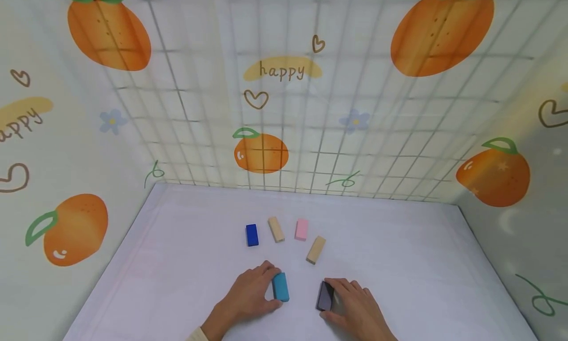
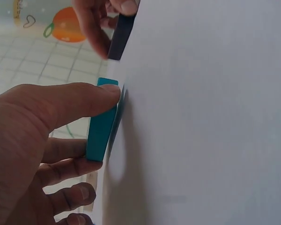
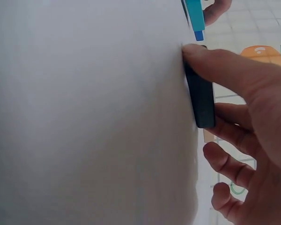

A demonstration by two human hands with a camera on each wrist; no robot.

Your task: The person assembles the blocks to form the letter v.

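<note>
A: Head view. Where are the held pieces?

B: Teal block (image 1: 281, 287) in the left hand (image 1: 250, 292), dark block (image 1: 325, 296) in the right hand (image 1: 358, 304), over the near part of the white table (image 1: 421, 262). Both hands clamped: thumb at the block's near end, fingertip at the far end.

A: Why end to end?

B: My reading: it leaves the facing long sides uncovered, with the knuckles kept outboard.

A: Anything ahead?

B: Four loose pieces in a rough arc: blue block (image 1: 252, 235), left wooden block (image 1: 276, 230), pink block (image 1: 301, 230), right wooden block (image 1: 316, 250). The last lies aslant, nearest the hands; likeliest obstacle to any forward move. Printed backdrop (image 1: 293, 116) rises beyond the table's far edge.

A: Left wrist view?

B: Thumb over one end of the teal block, fingers at the opposite end; the two lowest hang off it. Shadow alongside; cannot tell whether the block touches the table. Dark block and right hand just past.

A: Right wrist view?

B: Mirrored hold. Thumb partly hides the dark block; two fingers off it. Teal block near the thumb, a bit of blue showing behind, probably the blue block.
</note>
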